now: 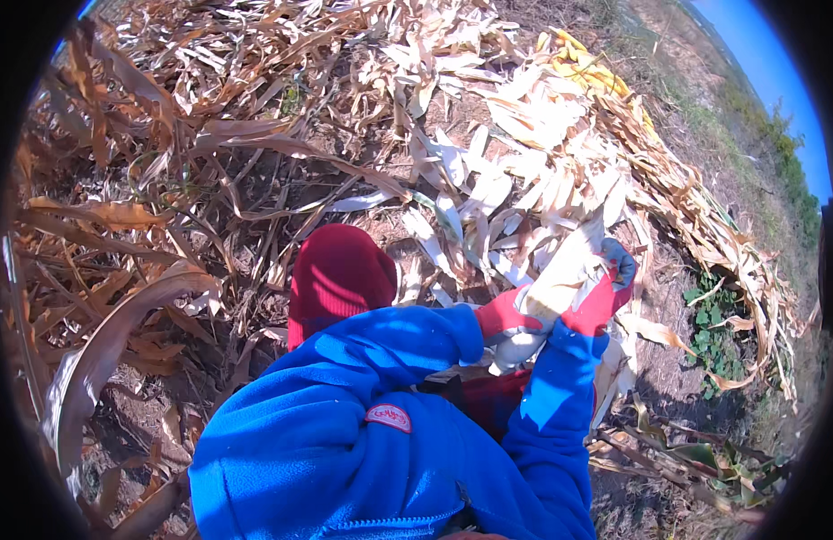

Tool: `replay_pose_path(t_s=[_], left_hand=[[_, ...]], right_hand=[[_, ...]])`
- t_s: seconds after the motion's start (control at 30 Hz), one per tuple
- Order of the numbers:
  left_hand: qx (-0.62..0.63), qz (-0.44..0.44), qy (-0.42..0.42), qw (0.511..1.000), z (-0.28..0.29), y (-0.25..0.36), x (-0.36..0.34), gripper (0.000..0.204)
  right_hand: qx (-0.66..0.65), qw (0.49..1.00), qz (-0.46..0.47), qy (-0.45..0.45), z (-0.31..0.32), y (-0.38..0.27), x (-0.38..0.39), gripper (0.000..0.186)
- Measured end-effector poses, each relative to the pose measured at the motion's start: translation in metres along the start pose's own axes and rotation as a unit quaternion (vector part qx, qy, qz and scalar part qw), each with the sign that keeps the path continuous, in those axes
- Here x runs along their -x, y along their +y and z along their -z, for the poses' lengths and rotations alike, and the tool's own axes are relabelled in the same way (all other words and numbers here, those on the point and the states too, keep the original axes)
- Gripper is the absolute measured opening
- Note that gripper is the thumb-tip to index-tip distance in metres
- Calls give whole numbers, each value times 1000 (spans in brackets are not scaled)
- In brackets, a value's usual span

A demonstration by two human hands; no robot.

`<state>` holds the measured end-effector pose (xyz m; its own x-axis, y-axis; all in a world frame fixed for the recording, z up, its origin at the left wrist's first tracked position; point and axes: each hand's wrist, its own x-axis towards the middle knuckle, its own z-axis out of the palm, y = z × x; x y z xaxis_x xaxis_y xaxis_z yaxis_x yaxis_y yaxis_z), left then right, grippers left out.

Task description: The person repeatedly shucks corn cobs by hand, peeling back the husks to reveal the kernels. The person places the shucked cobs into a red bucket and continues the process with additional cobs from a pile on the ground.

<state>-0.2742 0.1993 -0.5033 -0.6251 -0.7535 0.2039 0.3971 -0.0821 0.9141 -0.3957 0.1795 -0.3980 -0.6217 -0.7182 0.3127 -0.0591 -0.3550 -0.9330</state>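
An ear of corn in its pale husk is held in front of me, right of the middle. My left hand, in a red and grey glove, is closed round the lower part of the ear. My right hand, gloved the same way, is closed at the husk on the ear's right side, with its fingers curled. Sunlight washes out the husk, so I cannot tell whether kernels show. Loose pale husks lie on the ground just beyond both hands.
Yellow corn ears are heaped at the far right. Cut dry stalks run along the right side, near a green weed. Brown corn leaves crowd the left. My red-clad knee sticks out left of my hands.
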Motion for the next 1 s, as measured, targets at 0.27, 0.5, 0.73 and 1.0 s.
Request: replay_pose_path(t_s=[0.27, 0.5, 0.73, 1.0], left_hand=[[242, 210, -49, 946, -21, 62, 30, 45], [68, 153, 142, 976, 6, 32, -5, 64], [-196, 74, 239, 948, 25, 30, -9, 46], [-220, -23, 258, 941, 36, -18, -11, 38]], right_hand=[[1, 985, -98, -144, -14, -17, 35, 24], [-25, 957, -225, -181, -6, 8, 52, 41], [-50, 922, -332, -195, 19, 34, 53, 59], [-62, 899, -421, -105, -19, 14, 41, 52]])
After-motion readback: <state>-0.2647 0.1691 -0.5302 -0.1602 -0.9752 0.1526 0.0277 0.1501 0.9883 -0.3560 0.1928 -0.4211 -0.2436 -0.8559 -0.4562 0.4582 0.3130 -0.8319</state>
